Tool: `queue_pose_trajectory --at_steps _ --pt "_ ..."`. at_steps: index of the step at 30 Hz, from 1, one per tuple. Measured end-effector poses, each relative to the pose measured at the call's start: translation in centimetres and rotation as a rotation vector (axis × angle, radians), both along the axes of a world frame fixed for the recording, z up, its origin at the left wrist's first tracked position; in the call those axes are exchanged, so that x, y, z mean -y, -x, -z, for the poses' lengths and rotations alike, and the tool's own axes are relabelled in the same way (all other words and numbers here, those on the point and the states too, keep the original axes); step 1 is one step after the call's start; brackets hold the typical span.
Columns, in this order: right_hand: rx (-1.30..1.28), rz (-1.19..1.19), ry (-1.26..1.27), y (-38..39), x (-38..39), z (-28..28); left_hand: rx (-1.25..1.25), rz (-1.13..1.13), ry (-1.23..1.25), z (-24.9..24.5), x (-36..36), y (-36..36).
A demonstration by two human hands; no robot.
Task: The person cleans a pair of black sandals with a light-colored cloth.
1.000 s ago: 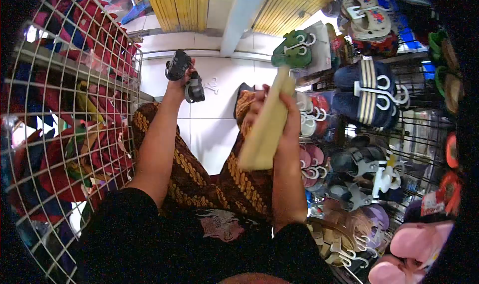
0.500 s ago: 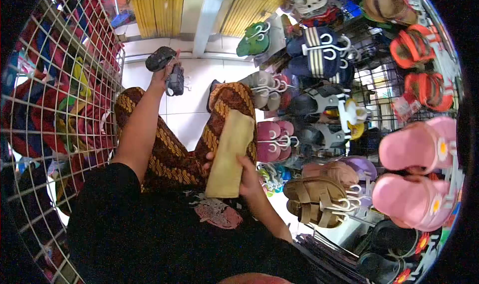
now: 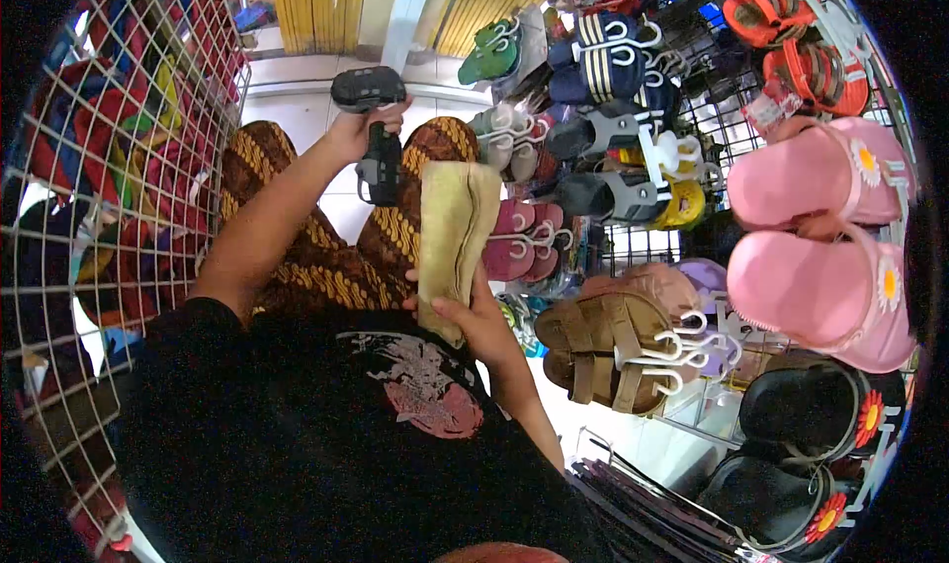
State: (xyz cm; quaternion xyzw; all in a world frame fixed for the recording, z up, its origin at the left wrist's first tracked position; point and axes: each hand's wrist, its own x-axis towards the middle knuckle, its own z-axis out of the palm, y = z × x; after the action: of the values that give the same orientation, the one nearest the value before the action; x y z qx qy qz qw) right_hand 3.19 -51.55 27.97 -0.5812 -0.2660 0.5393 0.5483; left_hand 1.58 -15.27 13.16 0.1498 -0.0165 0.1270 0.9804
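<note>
A pair of small dark sandals hangs from my left hand, whose fingers are closed round the piece between them, out over my knees. My right hand grips a flat yellowish cloth-like piece near its lower end, thumb on top and fingertips showing at its left edge. That piece has a long fold or slit down its right side and stands upright in front of my patterned trousers. The two held things are close together but apart.
A wire grid with colourful goods behind it rises on the left. On the right hang pink sandals, brown sandals, black sandals and a green pair. White floor tiles lie ahead.
My left hand has moved right and nearer with the dark sandals, towards the yellowish piece. That piece has turned more upright and shifted slightly up. The view has shifted a little.
</note>
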Motion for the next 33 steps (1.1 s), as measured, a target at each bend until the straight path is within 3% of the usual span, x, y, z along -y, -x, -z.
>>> queue_pose_trajectory --at_steps 1,4,5,6,8,9,12,13,15,17,19,20,21,23,25,28,29,33 --pt "-0.110 -0.032 -0.045 -0.1 0.0 -1.4 0.000 0.031 0.089 -1.3 1.8 -0.1" --pt "0.055 -0.062 -0.047 -0.2 1.5 -0.9 0.002 0.266 0.252 -4.2 5.7 -0.5" --pt "0.078 0.014 -0.078 0.2 1.8 0.3 -0.177 0.174 0.208 -5.4 7.6 -0.6" --pt "0.232 -0.007 -0.066 0.2 2.4 1.6 -0.135 0.326 0.292 -5.7 8.5 -0.8" --pt "0.439 -0.021 -0.058 0.1 3.6 2.9 -0.178 0.178 0.083 -7.1 11.4 -1.0" --pt "0.491 -0.011 -0.063 0.1 4.2 3.1 -0.107 0.304 0.167 -7.2 12.2 -1.2" --pt "0.637 0.041 -0.107 -0.3 5.4 2.8 -0.068 0.269 -0.016 -9.2 16.1 -1.0" --pt "0.818 0.055 -0.163 -0.8 5.7 2.2 -0.089 0.260 -0.137 -7.3 16.5 -1.4" --pt "0.879 0.087 -0.131 -1.1 6.6 2.5 -0.162 0.151 -0.596 -4.7 18.6 -0.7" --pt "0.815 0.170 -0.166 -1.4 6.9 4.1 -0.142 0.157 -0.831 -6.8 19.3 0.2" --pt "0.929 0.264 -0.194 -1.1 7.4 5.1 -0.173 0.257 -0.788 -8.6 19.7 0.0" --pt "0.983 0.311 -0.192 -0.9 8.0 5.4 -0.169 0.249 -0.925 -8.4 19.4 0.2" --pt "1.114 0.236 -0.300 -1.2 8.0 3.9 -0.158 0.240 -1.058 -8.4 18.8 0.3" --pt "1.135 0.154 -0.218 -1.5 9.2 4.1 -0.127 0.151 -1.327 -8.8 18.0 0.8" --pt "1.145 0.054 -0.134 -2.1 10.5 4.3 -0.181 0.172 -1.307 -8.1 17.1 1.5" --pt "1.428 -0.061 -0.200 -3.0 11.2 3.6 -0.206 0.205 -1.402 -8.2 16.7 2.0" --pt "1.367 -0.109 -0.110 -3.5 11.8 5.0 -0.227 0.212 -1.409 -8.0 16.8 1.7" --pt "1.380 0.022 0.080 -3.5 10.1 5.5 -0.208 0.167 -1.472 -8.1 17.0 1.0"
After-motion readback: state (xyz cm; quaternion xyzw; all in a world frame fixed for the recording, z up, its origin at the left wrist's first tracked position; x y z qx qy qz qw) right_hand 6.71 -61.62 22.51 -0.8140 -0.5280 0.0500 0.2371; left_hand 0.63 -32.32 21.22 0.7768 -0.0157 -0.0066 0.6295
